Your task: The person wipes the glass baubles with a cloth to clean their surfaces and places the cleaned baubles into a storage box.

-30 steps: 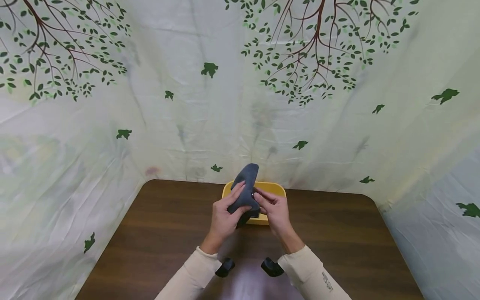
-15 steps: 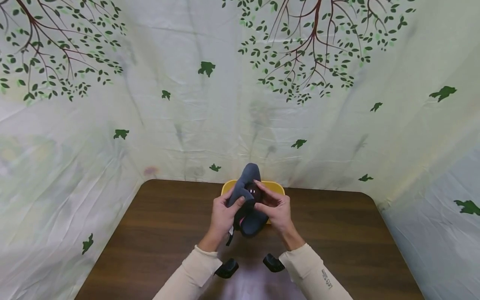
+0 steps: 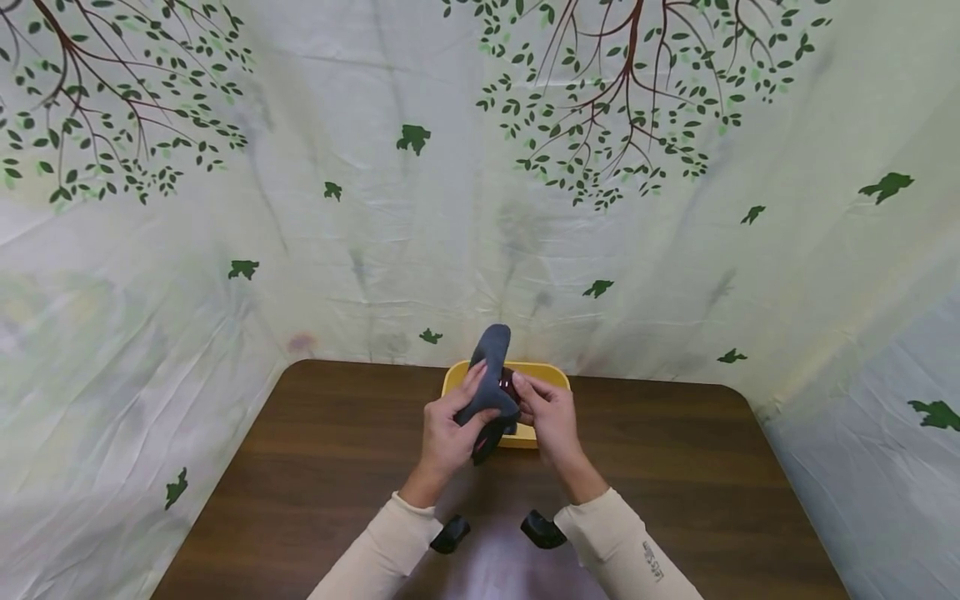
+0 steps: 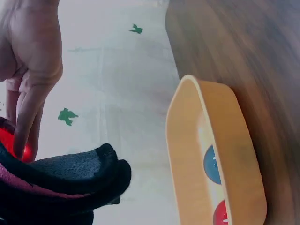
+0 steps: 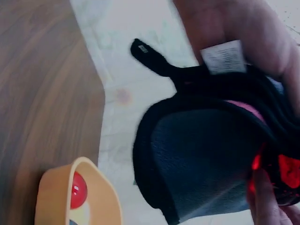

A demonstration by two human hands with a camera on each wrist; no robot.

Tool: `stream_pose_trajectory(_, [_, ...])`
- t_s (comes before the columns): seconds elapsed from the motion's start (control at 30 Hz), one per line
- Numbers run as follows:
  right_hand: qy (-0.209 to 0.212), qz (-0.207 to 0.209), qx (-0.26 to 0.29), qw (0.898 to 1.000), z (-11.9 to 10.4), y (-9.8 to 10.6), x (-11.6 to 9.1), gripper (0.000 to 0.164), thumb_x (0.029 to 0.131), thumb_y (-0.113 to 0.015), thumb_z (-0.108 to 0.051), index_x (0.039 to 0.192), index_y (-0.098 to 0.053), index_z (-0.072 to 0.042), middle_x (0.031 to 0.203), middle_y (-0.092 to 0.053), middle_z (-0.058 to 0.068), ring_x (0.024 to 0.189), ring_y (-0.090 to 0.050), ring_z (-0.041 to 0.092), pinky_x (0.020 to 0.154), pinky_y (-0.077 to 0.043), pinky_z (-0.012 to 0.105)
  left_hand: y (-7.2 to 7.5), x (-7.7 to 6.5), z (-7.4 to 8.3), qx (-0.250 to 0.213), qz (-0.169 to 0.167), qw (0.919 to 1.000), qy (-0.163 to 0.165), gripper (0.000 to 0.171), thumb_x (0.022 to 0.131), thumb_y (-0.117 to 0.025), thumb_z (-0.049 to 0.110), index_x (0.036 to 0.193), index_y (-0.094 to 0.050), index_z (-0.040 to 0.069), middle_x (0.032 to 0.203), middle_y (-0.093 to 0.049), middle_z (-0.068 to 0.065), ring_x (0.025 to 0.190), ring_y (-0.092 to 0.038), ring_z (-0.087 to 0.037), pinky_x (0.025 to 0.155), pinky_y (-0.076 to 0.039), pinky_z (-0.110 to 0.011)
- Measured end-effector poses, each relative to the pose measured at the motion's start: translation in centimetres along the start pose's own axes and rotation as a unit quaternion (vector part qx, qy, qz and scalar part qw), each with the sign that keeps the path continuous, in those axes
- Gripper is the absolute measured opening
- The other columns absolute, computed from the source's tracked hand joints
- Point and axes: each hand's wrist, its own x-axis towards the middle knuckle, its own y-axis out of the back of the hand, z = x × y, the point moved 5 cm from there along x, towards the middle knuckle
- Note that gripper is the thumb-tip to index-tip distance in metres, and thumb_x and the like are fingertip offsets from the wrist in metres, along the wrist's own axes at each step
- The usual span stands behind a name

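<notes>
My left hand (image 3: 446, 429) grips a blue-grey padded cloth piece (image 3: 489, 396), its thumb in front and fingers behind. The cloth has black edging, a pink strip inside, a tab and a white label (image 5: 226, 57). My right hand (image 3: 551, 412) pinches a dark, shiny rounded thing (image 3: 507, 380) against the side of the cloth. In the right wrist view this rounded thing shows bright red patches. Part of it is hidden by fingers and cloth. Both hands hold these in front of a yellow basket (image 3: 553, 375), overlapping it in the head view.
The basket stands at the back edge of a brown wooden table (image 3: 360, 425). Inside are a blue ball (image 4: 212, 165) and a red ball (image 5: 78, 190). A pale printed curtain (image 3: 480, 208) hangs behind and beside the table.
Half a second ago the cloth was turned with a flap hanging forward and the rounded thing more exposed. It has turned back, and the right fingers have drawn closer together.
</notes>
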Motion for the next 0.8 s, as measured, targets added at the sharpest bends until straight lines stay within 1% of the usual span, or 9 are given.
stream_pose_trajectory(0.07, [-0.030,0.000,0.024,0.999,0.3,0.1,0.0,0.028,0.094,-0.064,-0.017,0.110,-0.070,0.005,0.088,-0.071,0.008,0.075,-0.071,0.017,0.069,-0.058,0.032,0.2,0.1,0.7,0.008,-0.006,0.9999,-0.004,0.049,0.073,-0.075,-0.012,0.120,-0.059,-0.015,0.121,-0.059,-0.030,0.112,-0.057,-0.042,0.099,-0.042,-0.023])
stream_pose_trajectory(0.13, [-0.050,-0.004,0.049,0.998,0.5,0.3,0.0,0.019,0.094,-0.063,-0.014,0.103,-0.074,-0.002,0.084,-0.071,0.007,0.073,-0.071,0.018,0.067,-0.059,0.033,0.2,0.1,0.5,0.001,-0.013,0.9998,0.012,0.047,0.075,-0.074,-0.011,0.120,-0.060,-0.014,0.122,-0.059,-0.028,0.114,-0.056,-0.040,0.100,-0.041,-0.023])
stream_pose_trajectory(0.2, [-0.059,-0.008,0.066,0.996,0.7,0.5,0.0,0.015,0.095,-0.062,-0.011,0.096,-0.077,-0.008,0.084,-0.071,0.007,0.073,-0.071,0.019,0.065,-0.059,0.034,0.2,0.0,0.1,-0.023,-0.018,0.9989,0.038,0.045,0.078,-0.072,-0.011,0.121,-0.059,-0.013,0.124,-0.058,-0.027,0.117,-0.055,-0.038,0.101,-0.041,-0.024])
stream_pose_trajectory(0.3, [-0.065,-0.010,0.080,0.995,1.0,0.6,0.0,0.017,0.095,-0.061,-0.009,0.091,-0.077,-0.012,0.085,-0.071,0.007,0.073,-0.071,0.019,0.064,-0.059,0.035,0.2,-0.4,-1.6,-0.073,-0.012,0.9937,0.084,0.044,0.082,-0.068,-0.009,0.125,-0.057,-0.011,0.128,-0.057,-0.023,0.123,-0.052,-0.032,0.101,-0.041,-0.025])
stream_pose_trajectory(0.37, [-0.070,-0.005,0.084,0.994,1.3,0.9,0.1,0.015,0.095,-0.062,-0.011,0.093,-0.077,-0.010,0.087,-0.072,0.008,0.075,-0.072,0.021,0.067,-0.059,0.037,0.1,-0.8,-2.9,-0.106,0.003,0.9878,0.114,0.044,0.085,-0.067,-0.006,0.128,-0.057,-0.007,0.129,-0.058,-0.020,0.122,-0.055,-0.026,0.099,-0.044,-0.027])
stream_pose_trajectory(0.43, [-0.073,0.003,0.090,0.993,1.7,1.4,0.2,0.014,0.094,-0.063,-0.013,0.094,-0.077,-0.009,0.089,-0.072,0.009,0.078,-0.072,0.022,0.071,-0.058,0.041,0.2,-1.1,-4.0,-0.124,0.023,0.9833,0.131,0.044,0.086,-0.067,-0.004,0.129,-0.057,-0.005,0.129,-0.059,-0.018,0.118,-0.057,-0.019,0.097,-0.047,-0.029])
stream_pose_trajectory(0.53, [-0.071,0.017,0.092,0.993,2.7,2.6,0.5,0.015,0.093,-0.066,-0.018,0.097,-0.077,-0.008,0.095,-0.072,0.010,0.084,-0.071,0.025,0.077,-0.056,0.045,0.6,-1.3,-4.6,-0.137,0.053,0.9780,0.148,0.044,0.086,-0.067,-0.004,0.129,-0.058,-0.004,0.126,-0.060,-0.020,0.110,-0.062,-0.014,0.091,-0.051,-0.030])
stream_pose_trajectory(0.63, [-0.067,0.038,0.088,0.993,3.8,4.1,1.0,0.015,0.092,-0.068,-0.018,0.099,-0.076,-0.008,0.099,-0.072,0.011,0.088,-0.071,0.027,0.077,-0.055,0.044,1.1,-1.3,-4.8,-0.136,0.074,0.9765,0.150,0.044,0.085,-0.066,-0.007,0.128,-0.058,-0.005,0.128,-0.058,-0.020,0.110,-0.061,-0.011,0.089,-0.051,-0.027])
stream_pose_trajectory(0.8, [-0.074,0.074,0.036,0.994,5.6,6.7,1.9,0.031,0.088,-0.071,-0.024,0.111,-0.072,-0.002,0.105,-0.070,0.011,0.091,-0.070,0.024,0.077,-0.057,0.038,2.0,-1.2,-5.1,-0.129,0.094,0.9772,0.140,0.044,0.085,-0.066,-0.008,0.128,-0.058,-0.006,0.131,-0.056,-0.018,0.114,-0.059,-0.011,0.090,-0.051,-0.026])
